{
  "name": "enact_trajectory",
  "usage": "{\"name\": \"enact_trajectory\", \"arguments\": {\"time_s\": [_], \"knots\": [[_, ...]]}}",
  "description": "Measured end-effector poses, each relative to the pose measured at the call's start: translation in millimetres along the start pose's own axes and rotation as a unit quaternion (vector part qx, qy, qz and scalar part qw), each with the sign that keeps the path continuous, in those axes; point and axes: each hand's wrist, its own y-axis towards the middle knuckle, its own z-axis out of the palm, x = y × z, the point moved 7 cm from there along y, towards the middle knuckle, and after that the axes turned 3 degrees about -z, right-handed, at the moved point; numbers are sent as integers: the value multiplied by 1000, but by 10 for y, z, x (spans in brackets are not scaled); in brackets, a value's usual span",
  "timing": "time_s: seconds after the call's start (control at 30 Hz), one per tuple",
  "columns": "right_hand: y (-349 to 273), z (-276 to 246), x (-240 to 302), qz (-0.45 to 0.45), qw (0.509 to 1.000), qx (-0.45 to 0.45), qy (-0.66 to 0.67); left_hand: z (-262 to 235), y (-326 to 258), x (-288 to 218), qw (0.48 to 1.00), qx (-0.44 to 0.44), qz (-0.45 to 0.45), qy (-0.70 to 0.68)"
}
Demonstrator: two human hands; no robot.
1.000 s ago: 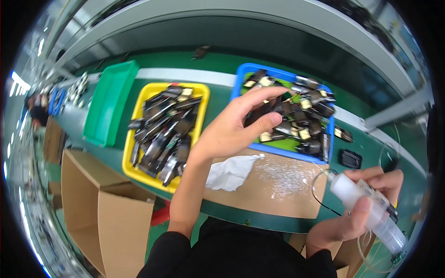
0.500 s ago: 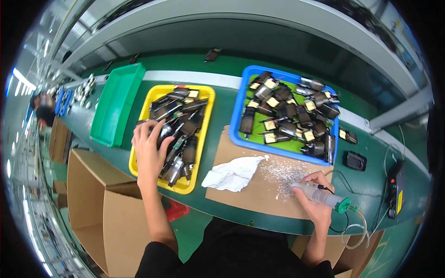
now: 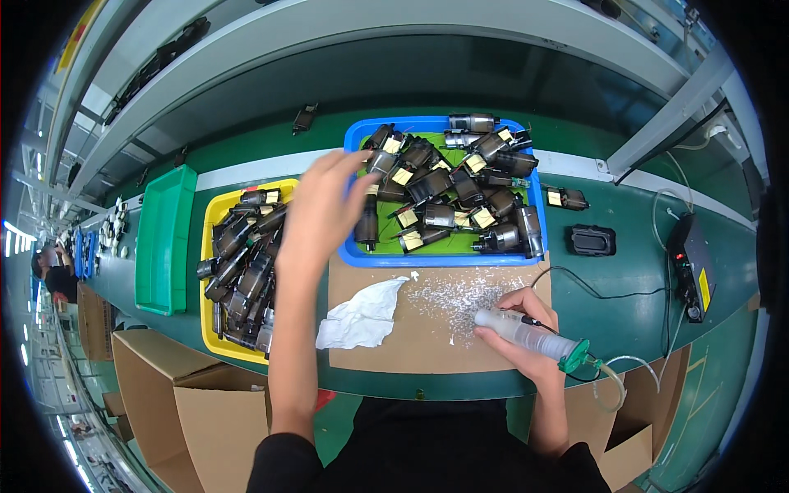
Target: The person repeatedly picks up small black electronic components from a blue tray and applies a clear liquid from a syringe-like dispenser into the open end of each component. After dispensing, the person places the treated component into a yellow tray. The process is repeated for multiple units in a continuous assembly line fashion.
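Note:
My left hand [image 3: 325, 205] is raised over the left rim of a blue tray [image 3: 444, 260], its fingers stretched and thumb apart, with nothing seen in them. Close to the fingertips lie dark translucent cylindrical parts [image 3: 382, 158], several with cream-coloured labels, on a bright green liner. My right hand [image 3: 534, 361] is wrapped round a clear dispensing syringe [image 3: 530, 333] with a green cap and a hose. Its tip points left, just above a brown cardboard sheet [image 3: 436, 357] scattered with white specks. Beside the specks is a crumpled white cloth [image 3: 362, 316].
A yellow tray [image 3: 234, 352] piled with similar dark parts is on the left, beyond it a green tray [image 3: 164, 238]. At right are a black box-shaped device [image 3: 689, 263] with cables and a small black tray [image 3: 590, 240]. Open cardboard cartons [image 3: 218, 427] stand below the table edge.
My left hand has left the yellow tray and moved right to the blue tray's edge. My right hand keeps the syringe over the cardboard. The whole view has shifted.

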Motion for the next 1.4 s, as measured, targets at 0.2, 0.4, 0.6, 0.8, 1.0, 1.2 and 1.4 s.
{"name": "enact_trajectory", "arguments": {"time_s": [0.2, 0.4, 0.6, 0.8, 1.0, 1.2, 1.4], "knots": [[-23, 9, 85, 4, 1000, -3, -3, 1020, 533, -46, 966, 197, -49, 159], [-5, -80, 226, -34, 999, -30, -12, 764, 558, 9, 995, 71, -43, -58], [127, -170, 333, -76, 995, -58, 29, 333, 288, 108, 655, 22, -185, -732], [491, -512, 1012, -182, 969, -144, 90, 416, 119, -389, 422, 149, -157, -881], [518, -773, 1640, -274, 912, -287, 98, 398, 89, -921, 353, 241, -105, -898], [492, -595, 1616, -218, 915, -333, 68, 265, 19, -1030, 474, 275, -19, -836], [530, -427, 1630, -213, 924, -306, 83, 207, -62, -923, 562, 240, -18, -791]]}}
